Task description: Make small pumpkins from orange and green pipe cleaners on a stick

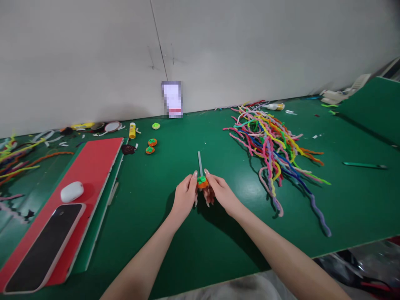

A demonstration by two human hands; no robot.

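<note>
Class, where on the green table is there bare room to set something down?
Bare: between the stacked red and green boards and the left hand; between the right hand and the multicoloured fuzzy-stem pile. Crowded: that pile and the boards, bearing a pink-rimmed black phone.

Pink-edged phone (46, 248), rounded white object (72, 191), both on red board (100, 162), gray wall (93, 54)

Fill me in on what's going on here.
A person's left-hand grip and right-hand grip hold a small orange-and-green piece over the green table. A thin pale strip shows just beyond it. Two similar pieces lie farther off to the left, and colourful fuzzy stems lie tangled on the right.
</note>
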